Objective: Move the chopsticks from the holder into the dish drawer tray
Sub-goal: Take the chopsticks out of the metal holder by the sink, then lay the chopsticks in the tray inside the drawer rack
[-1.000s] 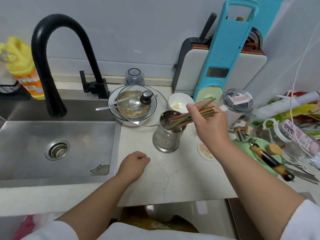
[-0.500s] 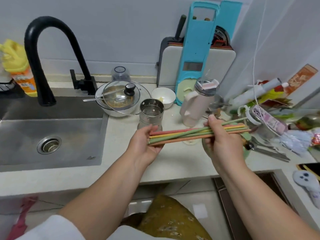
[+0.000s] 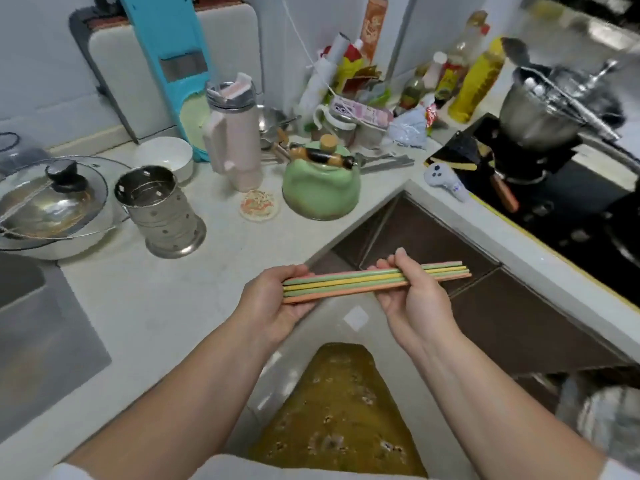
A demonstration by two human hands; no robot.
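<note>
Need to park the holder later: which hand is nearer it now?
Left. The left hand grips the chopsticks just right of and below the holder; the right hand is farther right, at the bundle's other end.

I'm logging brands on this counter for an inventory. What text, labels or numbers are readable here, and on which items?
No text can be read.
Red hanging strip: gold markings, blurred.
Pink packet: print too small.
Yellow bottle and sauce bottles: labels blurred.
Chopsticks and holder: no markings visible.

white countertop [image 3: 166, 306], brown cabinets [image 3: 519, 327], pale wall [image 3: 41, 64]
</note>
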